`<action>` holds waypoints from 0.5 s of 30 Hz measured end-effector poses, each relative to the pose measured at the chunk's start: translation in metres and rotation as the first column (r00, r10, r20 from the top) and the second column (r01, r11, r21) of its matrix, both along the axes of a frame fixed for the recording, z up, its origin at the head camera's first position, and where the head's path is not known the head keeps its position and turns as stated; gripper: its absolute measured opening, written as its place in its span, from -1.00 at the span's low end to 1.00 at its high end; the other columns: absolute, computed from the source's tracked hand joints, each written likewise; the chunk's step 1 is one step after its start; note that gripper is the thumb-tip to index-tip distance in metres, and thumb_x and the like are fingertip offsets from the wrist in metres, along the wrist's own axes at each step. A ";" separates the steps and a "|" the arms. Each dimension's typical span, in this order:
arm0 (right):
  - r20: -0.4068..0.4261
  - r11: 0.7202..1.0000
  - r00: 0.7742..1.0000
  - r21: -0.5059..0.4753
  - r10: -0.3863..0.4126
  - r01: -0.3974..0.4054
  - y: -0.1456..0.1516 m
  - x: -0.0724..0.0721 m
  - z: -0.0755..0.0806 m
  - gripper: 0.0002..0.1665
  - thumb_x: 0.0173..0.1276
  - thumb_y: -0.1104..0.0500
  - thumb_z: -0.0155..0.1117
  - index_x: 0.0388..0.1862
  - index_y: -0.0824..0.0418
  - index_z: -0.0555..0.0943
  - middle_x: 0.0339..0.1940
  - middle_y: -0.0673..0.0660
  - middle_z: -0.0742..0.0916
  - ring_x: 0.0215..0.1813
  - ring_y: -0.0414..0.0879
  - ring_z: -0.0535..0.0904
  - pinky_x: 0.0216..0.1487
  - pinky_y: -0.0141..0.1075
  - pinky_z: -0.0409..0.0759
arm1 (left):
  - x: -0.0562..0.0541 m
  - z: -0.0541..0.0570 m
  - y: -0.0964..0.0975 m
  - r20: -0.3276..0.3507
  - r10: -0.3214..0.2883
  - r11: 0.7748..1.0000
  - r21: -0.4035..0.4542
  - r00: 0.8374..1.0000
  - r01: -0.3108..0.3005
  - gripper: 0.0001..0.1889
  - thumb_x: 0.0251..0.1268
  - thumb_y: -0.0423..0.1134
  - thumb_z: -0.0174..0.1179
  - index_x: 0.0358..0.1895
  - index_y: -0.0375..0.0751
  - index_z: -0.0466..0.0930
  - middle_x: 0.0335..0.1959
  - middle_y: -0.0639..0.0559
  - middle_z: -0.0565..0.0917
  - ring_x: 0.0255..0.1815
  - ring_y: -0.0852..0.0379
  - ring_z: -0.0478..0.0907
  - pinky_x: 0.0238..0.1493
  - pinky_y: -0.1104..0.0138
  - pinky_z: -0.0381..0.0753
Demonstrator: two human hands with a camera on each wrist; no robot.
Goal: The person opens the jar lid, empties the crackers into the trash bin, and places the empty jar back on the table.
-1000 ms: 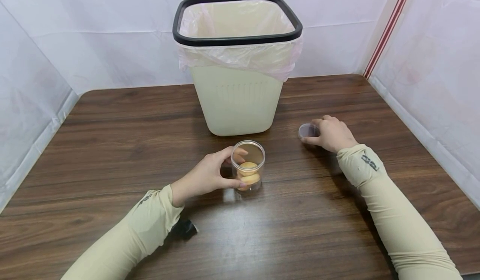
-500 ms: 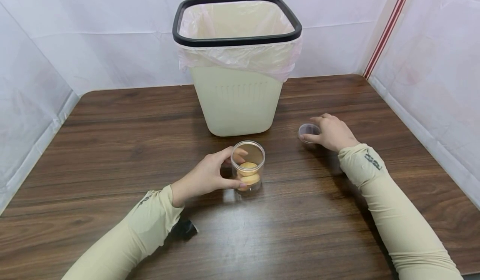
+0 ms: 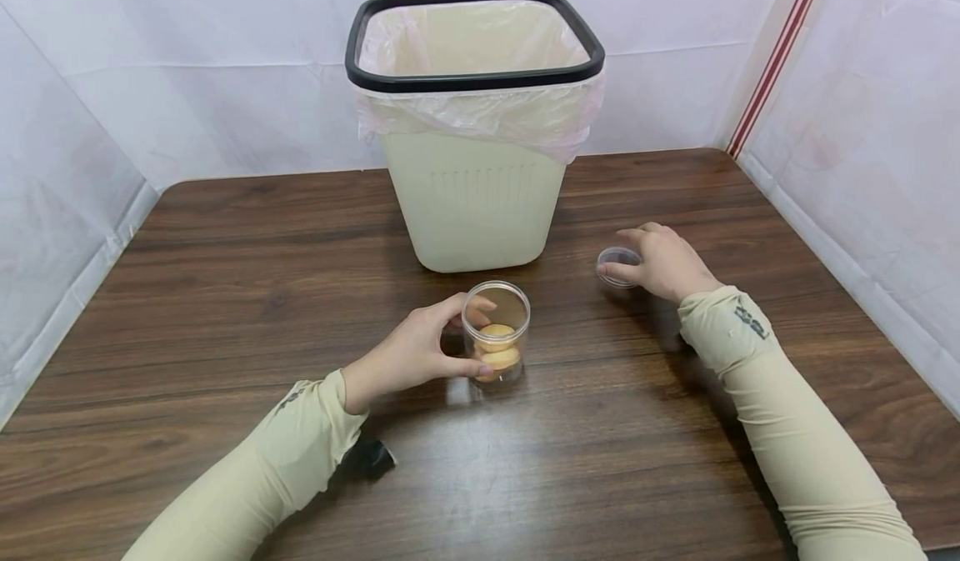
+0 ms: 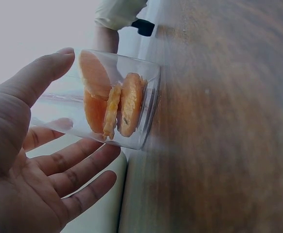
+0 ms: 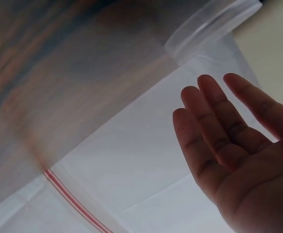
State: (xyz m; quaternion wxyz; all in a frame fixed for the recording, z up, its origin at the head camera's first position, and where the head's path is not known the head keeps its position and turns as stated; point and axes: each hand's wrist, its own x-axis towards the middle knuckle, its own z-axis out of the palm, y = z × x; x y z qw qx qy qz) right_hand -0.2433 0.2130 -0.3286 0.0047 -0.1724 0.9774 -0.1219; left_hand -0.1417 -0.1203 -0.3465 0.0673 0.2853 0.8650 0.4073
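Note:
A clear plastic jar (image 3: pixel 517 315) without a cover stands upright at the middle of the table, with several golden round biscuits (image 3: pixel 501 359) stacked inside. My left hand (image 3: pixel 405 348) holds the jar from its left side, thumb at the front and fingers round the back. In the left wrist view, that thumb and the fingers lie on opposite sides of the jar (image 4: pixel 153 97). Farther right, a clear round lid (image 3: pixel 617 256) lies flat on the table. Over its right edge hovers my right hand (image 3: pixel 667 265), fingers relaxed and apart, gripping nothing; the right wrist view shows the lid (image 5: pixel 212 31) beyond the fingertips.
Behind the jar stands a tall cream bin (image 3: pixel 480 202) with a black rim and a pink plastic liner (image 3: pixel 480 115). A small black object (image 3: pixel 371 459) shows beside the left sleeve. White sheeting (image 3: pixel 247 119) borders the wooden table (image 3: pixel 262 269) at the back and sides.
My right hand has eased slightly up and away to the right, its fingers spreading off the lid, which stays on the table. The left hand and the jar have not moved.

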 end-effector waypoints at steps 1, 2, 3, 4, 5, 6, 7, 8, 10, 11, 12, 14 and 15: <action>-0.006 1.000 1.000 -0.005 0.004 -0.004 0.000 0.000 0.001 -0.15 0.27 -0.20 0.27 0.30 0.41 0.41 0.26 0.44 0.52 0.33 0.32 0.36 0.35 0.13 0.30 | 0.000 0.000 0.000 -0.001 0.000 1.000 -0.001 1.000 0.000 -0.28 -0.04 -0.09 0.49 0.24 -0.08 0.40 0.00 0.03 0.69 -0.03 0.11 0.61 0.11 0.20 0.53; -0.011 1.000 1.000 -0.010 0.005 -0.005 0.000 0.000 0.001 -0.15 0.27 -0.20 0.27 0.30 0.41 0.42 0.26 0.44 0.52 0.34 0.32 0.36 0.36 0.13 0.29 | 0.000 0.000 0.000 -0.003 -0.001 1.000 -0.001 1.000 0.001 -0.28 -0.04 -0.09 0.49 0.24 -0.08 0.40 0.00 0.03 0.69 -0.03 0.11 0.62 0.11 0.20 0.53; -0.014 1.000 1.000 -0.016 0.006 -0.006 -0.001 0.001 0.002 -0.14 0.27 -0.20 0.27 0.30 0.42 0.42 0.26 0.44 0.52 0.34 0.32 0.36 0.36 0.13 0.29 | 0.000 0.000 0.000 -0.004 -0.002 1.000 -0.002 1.000 0.002 -0.28 -0.04 -0.10 0.49 0.24 -0.09 0.40 0.00 0.03 0.69 -0.03 0.11 0.61 0.11 0.20 0.53; -0.016 1.000 1.000 -0.020 0.006 -0.006 -0.001 0.001 0.003 -0.14 0.27 -0.20 0.27 0.30 0.42 0.42 0.26 0.43 0.52 0.34 0.31 0.36 0.37 0.13 0.29 | 0.000 0.000 0.000 -0.006 -0.002 1.000 -0.003 1.000 0.002 -0.28 -0.04 -0.10 0.49 0.24 -0.09 0.40 0.00 0.03 0.69 -0.02 0.12 0.61 0.10 0.21 0.53; -0.018 1.000 1.000 -0.022 0.006 -0.007 -0.002 0.002 0.005 -0.14 0.27 -0.20 0.27 0.30 0.41 0.42 0.26 0.43 0.52 0.34 0.31 0.36 0.37 0.13 0.28 | 0.000 0.000 0.000 -0.008 -0.002 1.000 -0.004 1.000 0.002 -0.28 -0.05 -0.10 0.49 0.24 -0.09 0.40 0.00 0.03 0.69 -0.02 0.12 0.61 0.10 0.21 0.54; -0.018 1.000 1.000 -0.023 0.007 -0.007 -0.002 0.002 0.006 -0.15 0.27 -0.20 0.27 0.30 0.41 0.42 0.26 0.44 0.52 0.34 0.31 0.35 0.37 0.13 0.28 | 0.000 0.000 0.000 -0.009 -0.002 1.000 -0.004 1.000 0.002 -0.28 -0.05 -0.10 0.49 0.24 -0.09 0.40 0.00 0.03 0.69 -0.02 0.12 0.61 0.10 0.21 0.54; -0.016 1.000 1.000 -0.026 0.007 -0.007 -0.003 0.003 0.007 -0.15 0.27 -0.20 0.27 0.30 0.41 0.41 0.26 0.44 0.52 0.34 0.32 0.35 0.37 0.13 0.27 | 0.000 0.000 0.000 -0.012 -0.002 1.000 -0.005 1.000 0.002 -0.28 -0.05 -0.10 0.49 0.24 -0.09 0.40 0.00 0.03 0.69 -0.01 0.12 0.61 0.10 0.22 0.54; -0.015 1.000 1.000 -0.026 0.006 -0.006 -0.003 0.004 0.008 -0.15 0.28 -0.20 0.26 0.30 0.41 0.41 0.26 0.44 0.52 0.34 0.32 0.35 0.38 0.13 0.27 | -0.001 0.000 0.000 -0.013 -0.003 1.000 -0.005 1.000 0.002 -0.28 -0.05 -0.10 0.50 0.24 -0.09 0.40 0.00 0.03 0.69 0.00 0.12 0.60 0.10 0.22 0.55; -0.012 1.000 1.000 -0.027 0.006 -0.006 -0.004 0.005 0.010 -0.14 0.28 -0.21 0.26 0.31 0.40 0.41 0.27 0.44 0.51 0.35 0.32 0.34 0.38 0.12 0.27 | -0.001 0.000 0.000 -0.014 -0.002 1.000 -0.006 1.000 0.002 -0.28 -0.05 -0.09 0.50 0.24 -0.09 0.40 0.00 0.03 0.69 -0.01 0.12 0.60 0.10 0.22 0.55; -0.011 1.000 1.000 -0.028 0.005 -0.006 -0.005 0.006 0.011 -0.14 0.28 -0.21 0.25 0.31 0.40 0.40 0.27 0.44 0.51 0.35 0.32 0.34 0.38 0.12 0.26 | -0.001 -0.001 0.000 -0.013 -0.002 1.000 -0.005 1.000 0.002 -0.28 -0.05 -0.09 0.50 0.24 -0.09 0.40 0.00 0.03 0.69 -0.01 0.12 0.61 0.10 0.22 0.55; -0.010 1.000 1.000 -0.030 0.005 -0.005 -0.005 0.006 0.012 -0.14 0.28 -0.21 0.25 0.32 0.39 0.40 0.27 0.44 0.51 0.35 0.31 0.34 0.38 0.12 0.26 | -0.001 -0.001 0.000 -0.013 -0.002 1.000 -0.005 1.000 0.002 -0.28 -0.05 -0.09 0.50 0.24 -0.09 0.40 0.00 0.03 0.69 -0.01 0.12 0.61 0.09 0.22 0.55; -0.009 0.999 1.000 -0.035 0.002 -0.002 -0.007 0.008 0.015 -0.15 0.29 -0.21 0.25 0.32 0.39 0.40 0.27 0.44 0.51 0.35 0.31 0.34 0.38 0.12 0.27 | -0.001 -0.001 0.000 -0.013 -0.001 1.000 -0.005 1.000 0.001 -0.28 -0.05 -0.09 0.50 0.24 -0.09 0.40 0.00 0.03 0.69 -0.01 0.12 0.61 0.09 0.22 0.55; -0.010 0.999 1.000 -0.039 0.001 -0.001 -0.007 0.009 0.016 -0.15 0.29 -0.21 0.25 0.32 0.39 0.40 0.27 0.44 0.51 0.35 0.31 0.34 0.38 0.12 0.27 | -0.001 -0.001 0.000 -0.012 0.000 1.000 -0.005 1.000 0.000 -0.28 -0.05 -0.09 0.50 0.24 -0.09 0.40 0.00 0.03 0.69 -0.02 0.12 0.61 0.09 0.22 0.55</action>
